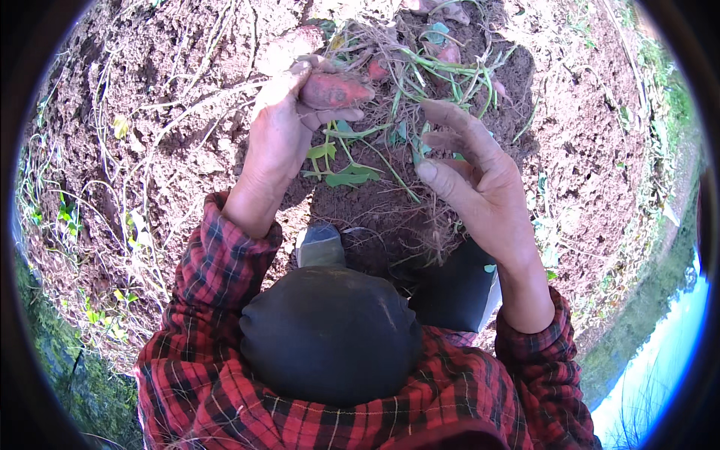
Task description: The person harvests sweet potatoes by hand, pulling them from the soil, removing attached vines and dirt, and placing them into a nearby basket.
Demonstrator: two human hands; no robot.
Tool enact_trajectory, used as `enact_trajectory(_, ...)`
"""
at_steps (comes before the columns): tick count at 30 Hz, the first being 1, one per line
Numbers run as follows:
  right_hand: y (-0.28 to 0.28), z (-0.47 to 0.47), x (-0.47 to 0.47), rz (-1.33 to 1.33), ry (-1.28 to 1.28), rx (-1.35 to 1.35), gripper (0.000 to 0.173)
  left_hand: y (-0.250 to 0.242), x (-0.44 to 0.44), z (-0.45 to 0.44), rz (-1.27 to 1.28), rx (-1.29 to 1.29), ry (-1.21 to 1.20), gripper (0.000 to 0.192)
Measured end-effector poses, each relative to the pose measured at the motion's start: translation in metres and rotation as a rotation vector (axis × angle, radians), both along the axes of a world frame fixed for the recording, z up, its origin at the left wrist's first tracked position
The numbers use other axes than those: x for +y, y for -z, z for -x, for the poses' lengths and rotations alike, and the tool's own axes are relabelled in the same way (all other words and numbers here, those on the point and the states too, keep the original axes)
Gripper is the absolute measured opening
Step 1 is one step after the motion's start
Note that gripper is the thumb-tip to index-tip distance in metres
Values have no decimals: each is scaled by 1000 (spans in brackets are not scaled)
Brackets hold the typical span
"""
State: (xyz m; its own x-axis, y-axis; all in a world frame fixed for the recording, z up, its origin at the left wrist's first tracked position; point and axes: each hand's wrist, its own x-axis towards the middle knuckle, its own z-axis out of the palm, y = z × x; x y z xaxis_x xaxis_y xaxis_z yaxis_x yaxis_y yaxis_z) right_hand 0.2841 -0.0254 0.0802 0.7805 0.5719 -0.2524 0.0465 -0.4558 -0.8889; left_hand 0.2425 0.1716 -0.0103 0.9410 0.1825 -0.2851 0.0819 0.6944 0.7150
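Note:
My left hand (274, 132) grips a red-skinned sweet potato (337, 91) with soil clinging to it, fingers beneath and behind. Across from it, my right hand (488, 180) has its thumb and fingers parted, and I see nothing held between them. Beyond both hands lies a tangle of green vine stems (444, 67) and thin roots. Partly covered by that tangle are a red tuber (449, 54) and a smaller red piece (377, 70). Green leaves (351, 175) hang below the held sweet potato. A tuft of fine roots (437, 228) shows under my right thumb.
Clumpy brown soil (585, 152) spreads around, with dry vines (152, 146) trailing across the left side. My dark-covered knee (332, 337) and a shoe (320, 246) are close in front of me. Grass (672, 101) borders the right side. More tubers (444, 8) lie at the top.

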Motion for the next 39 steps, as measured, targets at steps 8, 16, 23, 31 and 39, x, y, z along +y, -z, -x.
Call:
enact_trajectory(8,22,-11,12,27,150,239,36,-9,-37,-3,-457,-5,192,38)
enact_trajectory(16,32,-9,7,-55,141,-15,34,-11,-53,6,-642,-68,185,54)
enact_trajectory(23,36,-1,2,-268,144,206,34,-12,-49,9,-778,12,155,20)
enact_trajectory(31,50,5,-1,-409,441,589,38,-2,-51,12,-764,-55,94,22)
enact_trajectory(39,48,6,1,-283,244,380,32,5,-53,8,-1060,-182,135,26)
